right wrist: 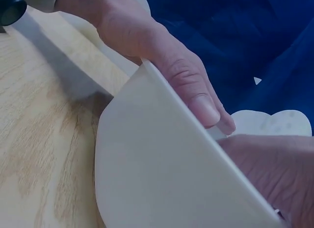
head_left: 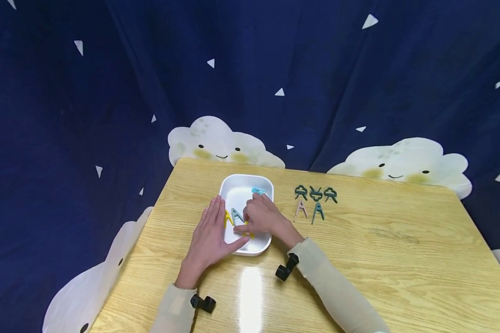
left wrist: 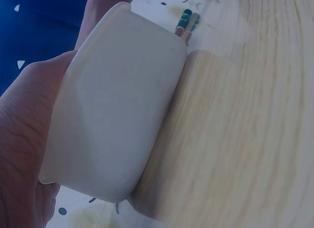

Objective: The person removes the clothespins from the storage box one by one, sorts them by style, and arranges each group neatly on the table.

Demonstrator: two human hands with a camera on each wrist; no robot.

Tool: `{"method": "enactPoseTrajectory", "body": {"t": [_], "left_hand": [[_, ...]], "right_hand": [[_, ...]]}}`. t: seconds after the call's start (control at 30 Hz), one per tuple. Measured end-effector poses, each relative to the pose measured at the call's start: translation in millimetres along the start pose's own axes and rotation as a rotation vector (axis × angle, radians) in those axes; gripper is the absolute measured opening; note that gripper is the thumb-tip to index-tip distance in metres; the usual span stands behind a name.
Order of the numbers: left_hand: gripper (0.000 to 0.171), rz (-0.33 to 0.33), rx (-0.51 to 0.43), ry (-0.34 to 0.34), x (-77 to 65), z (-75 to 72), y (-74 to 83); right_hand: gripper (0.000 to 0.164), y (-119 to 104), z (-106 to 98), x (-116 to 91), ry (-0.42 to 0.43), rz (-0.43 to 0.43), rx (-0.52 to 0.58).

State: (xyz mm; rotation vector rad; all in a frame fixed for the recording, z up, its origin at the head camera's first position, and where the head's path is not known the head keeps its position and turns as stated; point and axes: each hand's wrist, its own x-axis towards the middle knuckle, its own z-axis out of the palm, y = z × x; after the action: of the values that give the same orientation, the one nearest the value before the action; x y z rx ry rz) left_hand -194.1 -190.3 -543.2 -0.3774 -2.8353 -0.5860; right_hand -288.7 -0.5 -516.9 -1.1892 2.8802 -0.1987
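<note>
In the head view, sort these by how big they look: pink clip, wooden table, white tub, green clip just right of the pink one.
Largest to smallest:
1. wooden table
2. white tub
3. pink clip and green clip, too alike to rank

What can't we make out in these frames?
- Head: whether the right hand grips a clip; its own back hides part of the fingers.
- Head: full shape of the yellow clip under that hand, which covers part of it.
- Both wrist views: most of the inside of the white tray; its wall blocks it.
- Head: the rest of the right sleeve, cut off by the bottom edge.
</note>
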Motion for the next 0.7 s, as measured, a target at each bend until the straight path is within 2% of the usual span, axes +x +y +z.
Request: {"method": "enactPoseTrajectory", "body": {"t": [0.13,0.3,0.37,0.53,0.7], "left_hand": [[0.127,-0.006,0.006,-0.016,0.1,0.2,-0.5],[0.128,-0.005,0.008,-0.017,0.4,0.8,-1.3],[0.128,-0.002,0.010,-0.012,0.3,1.3,-1.5],[0.128,0.000,0.014,-0.010,0.1,2.0,-1.0],[0.128,-0.008,0.013,-0.024,-0.4,1.7,-1.2]], "right_hand": [[0.048,-1.3,3.6,2.0,0.005,0.003,0.035],[0.076,-6.8,6.2,2.2,-0.026,0.065,-0.007],[0.081,-9.6,7.0,2.4,-0.054,0.068,-0.039],[0.076,-13.1,8.8,2.4,-0.071,0.046,-0.067],[0.080,-13.7,11.8,2.6,-0.052,0.056,-0.043]]}}
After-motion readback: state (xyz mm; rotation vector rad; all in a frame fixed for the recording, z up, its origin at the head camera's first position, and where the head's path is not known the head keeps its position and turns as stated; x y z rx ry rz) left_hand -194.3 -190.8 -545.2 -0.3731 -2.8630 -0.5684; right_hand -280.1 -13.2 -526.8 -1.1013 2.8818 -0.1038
